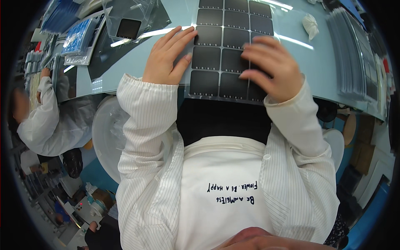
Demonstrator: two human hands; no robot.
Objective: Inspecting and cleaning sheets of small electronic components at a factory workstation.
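A sheet of dark rectangular panels (207,57) in a grid lies on the glass-topped table, its near end at the table's front edge. Each panel has a row of small pale marks along its lower side. My left hand (168,58) rests flat along the sheet's left edge, fingers stretched out and holding nothing. Over the right-hand columns is my right hand (277,68), slightly blurred. Its thumb stands apart from the fingers, and I see nothing between them. It hides several panels; whether its fingertips touch the sheet, I cannot tell.
Stacked clear-edged sheets (346,54) stand at the right, near a crumpled white wad (310,26). At the left are a clear plastic bag (114,18), a dark square piece (128,29) and blue packets (78,36). A co-worker's white sleeve (46,100) shows far left.
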